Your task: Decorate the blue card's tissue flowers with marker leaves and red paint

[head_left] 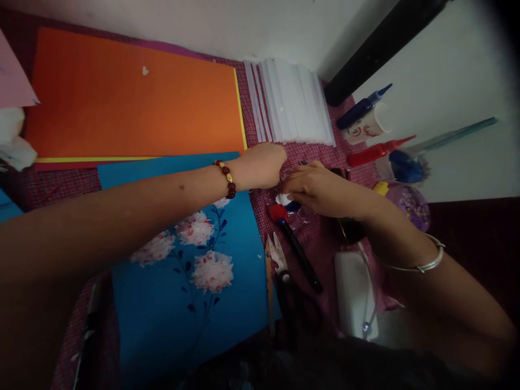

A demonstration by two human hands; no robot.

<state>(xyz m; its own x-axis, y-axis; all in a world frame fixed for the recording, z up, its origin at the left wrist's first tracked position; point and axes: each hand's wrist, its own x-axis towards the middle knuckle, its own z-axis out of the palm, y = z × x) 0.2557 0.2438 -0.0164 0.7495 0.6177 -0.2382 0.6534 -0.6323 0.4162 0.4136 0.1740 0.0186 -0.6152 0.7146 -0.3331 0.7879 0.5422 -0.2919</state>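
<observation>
My left hand (262, 165), with a beaded bracelet at the wrist, is closed beyond the upper right edge of a blue sheet (239, 303); whatever its fingers hold is hidden. Close beside it, my right hand (314, 187) has its fingers pinched together over a small white and dark blue item (289, 202), and I cannot make out what is between them. Pink-white flowers (212, 272) with dark blue stems and leaves decorate the blue sheet. Just below my right hand lies a brush (300, 254) with a red head and black handle.
Scissors (285, 277) and a wooden ruler (269, 287) lie along the sheet's right edge. Orange paper (138, 97) and white strips (296, 103) are behind. Blue (359, 111) and red (374, 153) tubes, a paper cup (376, 122) and a white case (351, 292) stand or lie rightward.
</observation>
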